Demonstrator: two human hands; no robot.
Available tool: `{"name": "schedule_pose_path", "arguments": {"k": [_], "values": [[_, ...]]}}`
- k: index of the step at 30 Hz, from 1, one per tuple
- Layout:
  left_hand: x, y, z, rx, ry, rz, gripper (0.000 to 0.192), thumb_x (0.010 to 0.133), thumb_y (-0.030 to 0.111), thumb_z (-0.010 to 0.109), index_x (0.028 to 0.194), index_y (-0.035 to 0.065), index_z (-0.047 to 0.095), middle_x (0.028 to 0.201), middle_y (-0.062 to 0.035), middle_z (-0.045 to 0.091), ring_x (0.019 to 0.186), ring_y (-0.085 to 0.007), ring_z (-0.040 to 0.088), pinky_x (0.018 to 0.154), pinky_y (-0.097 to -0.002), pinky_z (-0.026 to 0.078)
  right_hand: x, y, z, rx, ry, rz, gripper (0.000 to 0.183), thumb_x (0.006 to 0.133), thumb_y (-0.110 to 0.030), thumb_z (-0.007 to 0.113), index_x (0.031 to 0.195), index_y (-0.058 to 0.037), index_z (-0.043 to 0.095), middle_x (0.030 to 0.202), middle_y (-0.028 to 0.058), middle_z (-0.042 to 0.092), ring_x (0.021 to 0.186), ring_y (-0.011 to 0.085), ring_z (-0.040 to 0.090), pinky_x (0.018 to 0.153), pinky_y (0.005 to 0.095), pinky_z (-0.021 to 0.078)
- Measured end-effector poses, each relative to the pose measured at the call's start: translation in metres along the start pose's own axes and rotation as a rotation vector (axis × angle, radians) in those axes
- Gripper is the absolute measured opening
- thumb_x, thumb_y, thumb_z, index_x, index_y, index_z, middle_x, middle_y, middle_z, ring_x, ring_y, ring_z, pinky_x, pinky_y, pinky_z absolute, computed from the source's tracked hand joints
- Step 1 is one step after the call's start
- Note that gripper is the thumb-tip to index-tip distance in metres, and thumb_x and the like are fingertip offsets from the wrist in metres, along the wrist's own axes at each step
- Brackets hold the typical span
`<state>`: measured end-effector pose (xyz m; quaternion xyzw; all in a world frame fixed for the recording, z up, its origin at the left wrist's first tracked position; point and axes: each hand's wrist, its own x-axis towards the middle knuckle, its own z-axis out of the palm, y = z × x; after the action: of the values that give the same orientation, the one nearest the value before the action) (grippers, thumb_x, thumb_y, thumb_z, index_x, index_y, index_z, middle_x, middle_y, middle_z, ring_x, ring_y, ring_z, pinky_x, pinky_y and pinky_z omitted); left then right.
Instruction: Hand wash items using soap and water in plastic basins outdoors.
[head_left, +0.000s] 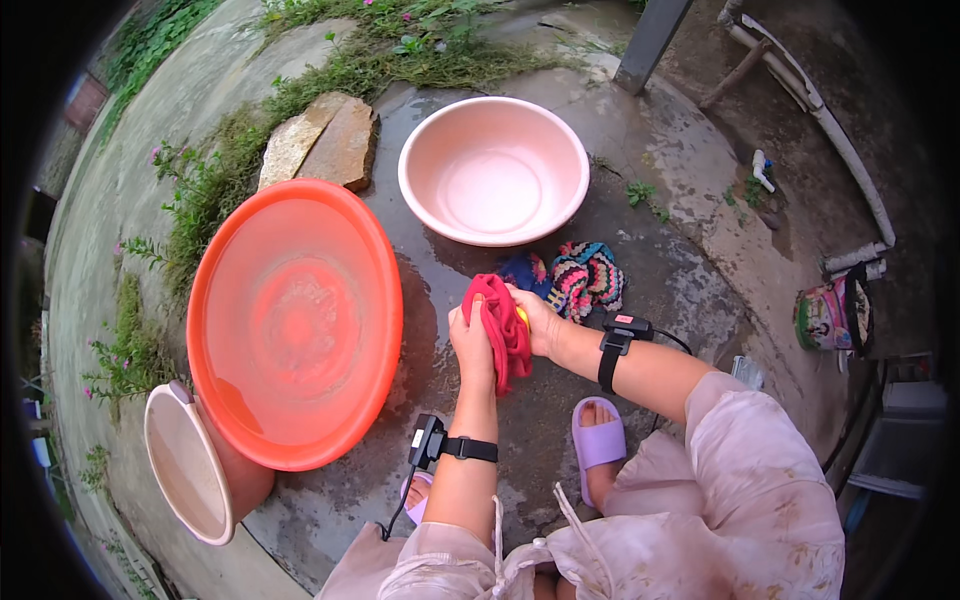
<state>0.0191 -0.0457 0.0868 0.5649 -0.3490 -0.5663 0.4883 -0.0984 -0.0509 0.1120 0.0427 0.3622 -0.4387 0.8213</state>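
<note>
A bunched red cloth (504, 330) is held between both hands in front of me. My left hand (472, 341) grips its left side, the thumb lying along the top. On the other side my right hand (538, 319) clasps the cloth, and a bit of something yellow (523, 316) shows beside its fingers. Just beyond the hands, a crocheted multicoloured cloth (589, 279) and a dark blue patterned cloth (527, 274) lie on wet concrete. A pale pink basin (491, 180) stands past them. To the left is a large orange basin (296, 322) with water in it.
A pale bucket (191, 465) stands at the near left, beside the orange basin. Flat stones (322, 142) and weeds (202, 202) border the far left. A grey post (651, 45), white pipes (847, 150) and a printed bag (831, 313) are on the right.
</note>
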Motion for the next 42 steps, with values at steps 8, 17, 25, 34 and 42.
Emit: {"name": "schedule_pose_path", "arguments": {"k": [8, 17, 25, 34, 42], "values": [[-0.017, 0.007, 0.001, -0.542, 0.082, -0.247, 0.056, 0.098, 0.05, 0.039, 0.134, 0.0076, 0.045, 0.126, -0.0086, 0.052, 0.112, -0.0212, 0.053, 0.094, -0.0333, 0.043, -0.011, 0.025, 0.028, -0.506, 0.136, -0.374, 0.049, 0.085, -0.005, 0.052, 0.132, -0.0079, 0.042, 0.124, 0.0149, 0.052, 0.115, 0.0237, 0.052, 0.095, 0.0351, 0.0439], [-0.047, 0.006, 0.032, -0.422, 0.025, -0.312, 0.049, 0.103, 0.038, 0.024, 0.14, 0.0084, 0.034, 0.132, -0.0117, 0.049, 0.121, -0.0218, 0.049, 0.1, -0.0369, 0.041, 0.02, 0.027, 0.008, -1.329, 0.474, -0.945, 0.042, 0.08, -0.01, 0.055, 0.121, -0.0051, 0.05, 0.116, 0.021, 0.051, 0.112, 0.0377, 0.049, 0.097, 0.0405, 0.0401], [-0.05, 0.009, 0.042, -0.428, 0.043, -0.287, 0.036, 0.102, 0.021, 0.034, 0.13, 0.0026, 0.044, 0.124, -0.0099, 0.054, 0.111, -0.0195, 0.055, 0.093, -0.0328, 0.046, 0.012, 0.003, 0.004, -1.451, 0.314, -1.103, 0.041, 0.08, -0.011, 0.056, 0.121, -0.0072, 0.05, 0.111, 0.0199, 0.052, 0.105, 0.0378, 0.052, 0.09, 0.041, 0.0442], [-0.022, -0.061, -0.031, -1.233, -0.447, -0.087, 0.033, 0.102, 0.03, 0.035, 0.12, 0.0068, 0.049, 0.112, -0.006, 0.058, 0.103, -0.0205, 0.059, 0.087, -0.0373, 0.05, -0.034, 0.06, 0.048, -1.634, -0.13, -1.071, 0.042, 0.082, -0.015, 0.057, 0.124, -0.0167, 0.049, 0.101, 0.0147, 0.053, 0.099, 0.0349, 0.053, 0.087, 0.0415, 0.0429], [-0.046, 0.011, 0.024, -0.827, -0.123, -0.601, 0.052, 0.1, 0.044, 0.03, 0.135, 0.0071, 0.04, 0.134, -0.0131, 0.05, 0.121, -0.026, 0.051, 0.101, -0.0431, 0.044, 0.027, -0.003, -0.003, -1.669, 0.262, -0.776, 0.04, 0.084, -0.018, 0.057, 0.122, -0.0149, 0.046, 0.098, 0.0213, 0.054, 0.09, 0.0411, 0.054, 0.081, 0.0484, 0.0443]]}}
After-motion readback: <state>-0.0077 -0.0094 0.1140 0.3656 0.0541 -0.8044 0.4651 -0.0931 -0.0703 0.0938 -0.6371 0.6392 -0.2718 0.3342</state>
